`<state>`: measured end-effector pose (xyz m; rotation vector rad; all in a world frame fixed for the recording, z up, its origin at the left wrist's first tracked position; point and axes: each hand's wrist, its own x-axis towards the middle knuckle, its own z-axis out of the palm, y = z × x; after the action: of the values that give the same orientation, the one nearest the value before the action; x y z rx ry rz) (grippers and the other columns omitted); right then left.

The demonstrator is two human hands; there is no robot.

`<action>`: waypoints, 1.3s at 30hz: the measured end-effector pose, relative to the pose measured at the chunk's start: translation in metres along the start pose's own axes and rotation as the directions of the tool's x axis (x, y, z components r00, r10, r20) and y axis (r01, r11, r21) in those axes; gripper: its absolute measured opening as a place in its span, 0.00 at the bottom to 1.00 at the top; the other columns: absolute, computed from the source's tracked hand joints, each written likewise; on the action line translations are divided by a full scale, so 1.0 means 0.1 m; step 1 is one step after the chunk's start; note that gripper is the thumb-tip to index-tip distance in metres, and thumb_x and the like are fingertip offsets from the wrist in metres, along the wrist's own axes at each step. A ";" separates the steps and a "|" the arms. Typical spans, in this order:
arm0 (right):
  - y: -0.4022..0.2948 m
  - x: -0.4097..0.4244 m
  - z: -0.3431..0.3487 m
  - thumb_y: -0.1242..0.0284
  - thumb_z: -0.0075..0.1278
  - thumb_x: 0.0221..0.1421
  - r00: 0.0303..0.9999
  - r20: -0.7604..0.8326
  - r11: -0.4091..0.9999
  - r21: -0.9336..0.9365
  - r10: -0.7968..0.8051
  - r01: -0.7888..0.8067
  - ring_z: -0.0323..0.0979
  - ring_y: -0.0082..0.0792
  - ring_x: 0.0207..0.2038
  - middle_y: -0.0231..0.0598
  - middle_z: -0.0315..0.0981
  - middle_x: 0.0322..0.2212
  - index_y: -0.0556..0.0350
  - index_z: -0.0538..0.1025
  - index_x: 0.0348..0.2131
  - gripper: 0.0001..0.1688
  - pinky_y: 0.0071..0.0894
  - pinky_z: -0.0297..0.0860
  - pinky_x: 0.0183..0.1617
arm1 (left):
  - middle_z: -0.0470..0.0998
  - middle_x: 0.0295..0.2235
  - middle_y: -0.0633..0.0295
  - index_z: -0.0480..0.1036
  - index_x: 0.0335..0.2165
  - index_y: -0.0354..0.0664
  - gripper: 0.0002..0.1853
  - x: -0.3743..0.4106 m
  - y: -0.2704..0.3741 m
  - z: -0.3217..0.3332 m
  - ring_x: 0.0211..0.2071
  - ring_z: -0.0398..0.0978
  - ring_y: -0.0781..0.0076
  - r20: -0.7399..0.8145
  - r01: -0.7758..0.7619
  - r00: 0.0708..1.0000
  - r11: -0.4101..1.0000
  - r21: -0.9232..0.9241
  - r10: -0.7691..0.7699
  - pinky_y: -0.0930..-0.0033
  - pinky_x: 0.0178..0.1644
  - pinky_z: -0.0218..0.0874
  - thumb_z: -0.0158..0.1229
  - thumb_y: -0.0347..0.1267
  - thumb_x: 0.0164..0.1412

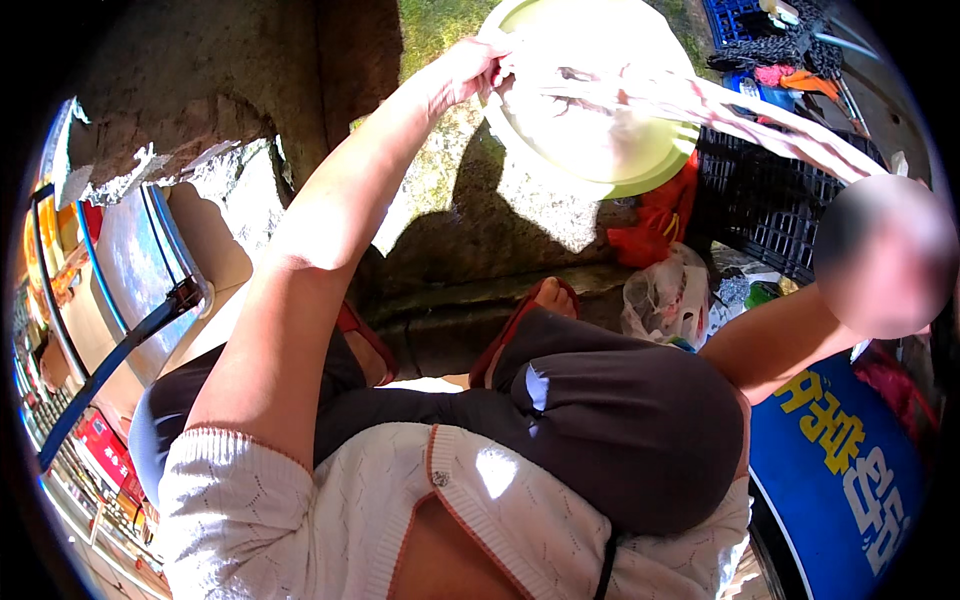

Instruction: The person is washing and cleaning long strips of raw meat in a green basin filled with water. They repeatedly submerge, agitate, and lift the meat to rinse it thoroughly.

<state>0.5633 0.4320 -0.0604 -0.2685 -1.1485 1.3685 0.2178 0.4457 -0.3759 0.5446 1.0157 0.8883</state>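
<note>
A pale yellow-green plastic basin (622, 189) stands in bright sun in front of me, its inside washed out by glare. My left hand (480, 66) grips the basin's left rim, fingers curled over the edge. Long pale strips (780, 135), with pinkish streaks, stretch from the basin over its right rim to my right hand (885, 259). A blurred patch covers that hand and hides its fingers, but the strips run straight up to it, raised in the air. What the strips are made of cannot be told. Glare hides where they end in the basin.
Right of the basin lie a red plastic bag (649, 232), a clear plastic bag (667, 292) and a black plastic crate (750, 195). A blue panel with writing (832, 480) stands at lower right. A blue metal frame (112, 367) is at left. A stone ledge edge runs before my feet.
</note>
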 end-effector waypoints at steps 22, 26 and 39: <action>2.88 -1.10 -0.92 0.75 0.49 0.51 0.673 -0.240 0.495 -0.516 0.700 -0.699 0.68 0.25 0.28 0.41 0.69 0.31 0.63 0.63 0.50 0.26 0.22 0.69 0.31 | 0.70 0.20 0.67 0.72 0.28 0.42 0.07 -0.04 0.92 1.06 0.19 0.66 0.74 0.420 -0.434 0.865 0.830 0.350 0.275 0.73 0.25 0.61 0.52 0.33 0.56; 2.60 -0.92 -0.68 0.70 0.45 0.57 0.388 -0.343 0.250 -0.384 0.855 -0.889 0.63 0.25 0.21 0.37 0.67 0.25 0.65 0.67 0.46 0.20 0.23 0.67 0.25 | 0.73 0.24 0.59 0.73 0.30 0.40 0.11 0.50 0.71 0.63 0.23 0.70 0.68 0.525 -0.553 0.832 0.194 0.811 0.179 0.68 0.31 0.64 0.53 0.36 0.54; 2.36 -0.77 -0.92 0.71 0.34 0.61 0.636 -0.267 0.688 0.218 0.724 -0.692 0.68 0.46 0.43 0.53 0.68 0.42 0.72 0.64 0.46 0.20 0.45 0.66 0.46 | 0.76 0.29 0.65 0.72 0.39 0.39 0.12 -0.03 -0.03 1.03 0.28 0.73 0.80 0.390 -0.480 0.783 0.071 0.875 0.484 0.79 0.34 0.66 0.57 0.33 0.56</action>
<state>0.5024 0.4699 -0.3152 -0.9338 -0.6846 1.9689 0.3101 0.4420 -0.3304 2.1086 1.3557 0.7203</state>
